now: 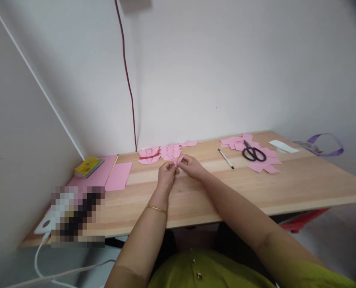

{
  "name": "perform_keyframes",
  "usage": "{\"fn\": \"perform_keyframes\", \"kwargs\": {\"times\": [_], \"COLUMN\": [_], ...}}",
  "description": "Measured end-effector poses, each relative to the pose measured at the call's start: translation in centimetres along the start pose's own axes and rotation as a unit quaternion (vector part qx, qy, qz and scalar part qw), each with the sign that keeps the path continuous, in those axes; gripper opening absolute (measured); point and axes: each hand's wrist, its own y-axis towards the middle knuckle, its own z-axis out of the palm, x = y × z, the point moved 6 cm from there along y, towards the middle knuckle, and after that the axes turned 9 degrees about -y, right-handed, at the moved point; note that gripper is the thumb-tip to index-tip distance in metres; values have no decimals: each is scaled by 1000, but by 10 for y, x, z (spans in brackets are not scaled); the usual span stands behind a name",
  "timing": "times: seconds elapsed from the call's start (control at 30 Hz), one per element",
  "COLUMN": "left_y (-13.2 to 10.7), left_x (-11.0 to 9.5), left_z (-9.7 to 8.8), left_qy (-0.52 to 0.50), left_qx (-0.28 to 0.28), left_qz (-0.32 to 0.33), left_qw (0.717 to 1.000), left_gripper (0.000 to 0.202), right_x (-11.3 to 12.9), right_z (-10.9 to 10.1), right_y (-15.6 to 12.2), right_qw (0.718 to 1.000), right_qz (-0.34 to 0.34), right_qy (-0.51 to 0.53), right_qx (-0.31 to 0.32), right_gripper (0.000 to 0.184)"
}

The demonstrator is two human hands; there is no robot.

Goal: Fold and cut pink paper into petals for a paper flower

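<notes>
Pinched between the fingers of my left hand [166, 175] and my right hand [192, 167] is a small piece of pink paper [180, 158], mostly hidden by the fingertips. Both hands meet over the middle of the wooden table. Just beyond them lie creased pink paper pieces [169, 152], with a further folded group [149, 160] at their left. A flat pink strip [188, 143] rests at the back. Off to the right, black-handled scissors [254, 154] lie on cut pink paper shapes [269, 161].
A black-and-white pen [226, 159] and a white strip [284, 147] lie right of the hands. Pink sheets [119, 176] and a yellow pack [88, 166] occupy the left side of the table [190, 204]. A purple strap [340, 150] sits beyond the right edge. A dark cord [126, 72] hangs down the wall.
</notes>
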Motion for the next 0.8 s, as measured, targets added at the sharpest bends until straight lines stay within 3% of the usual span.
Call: {"fn": "perform_keyframes", "kwargs": {"times": [0.2, 0.4, 0.7, 0.8], "left_y": [2, 1, -1, 0], "left_x": [1, 2, -2, -1], "left_z": [-2, 1, 1, 1], "left_qy": [24, 32, 95, 95], "left_qx": [-5, 29, 26, 34], "left_qz": [-2, 14, 23, 32], "left_qw": [1000, 999, 995, 994], "left_gripper": [27, 24, 20, 18], "right_x": [-3, -4, -7, -5], "right_z": [-3, -7, 0, 1], "right_y": [-3, -4, -5, -5], "right_qw": [1000, 1000, 996, 997], "right_qz": [-9, 14, 55, 40], "right_qy": [10, 14, 72, 71], "right_qx": [-3, -20, 5, 9], "right_gripper": [22, 22, 30, 28]}}
